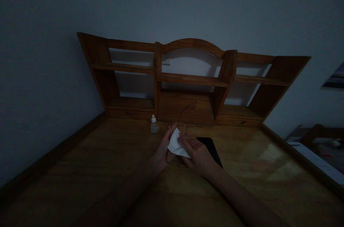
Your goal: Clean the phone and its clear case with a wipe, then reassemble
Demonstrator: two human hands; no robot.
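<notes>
My left hand (161, 151) grips the side of a see-through, round-cornered piece that looks like a clear phone case (177, 160). Over its surface lies a white cloth or tissue (175, 145). My right hand (197, 153) presses that cloth against the case, fingers bent over it. Partly behind my right hand, a flat black phone or tablet (211, 145) rests on the desk. A small clear bottle (153, 127) with a white dropper-like top stands upright beyond my left hand.
The wooden desk (107, 159) has raised edges at left and right. A wooden shelf unit (188, 80) stands along its back, against the wall. Beyond the right edge are a white surface (317, 159) and dark furniture (322, 132). The light is dim.
</notes>
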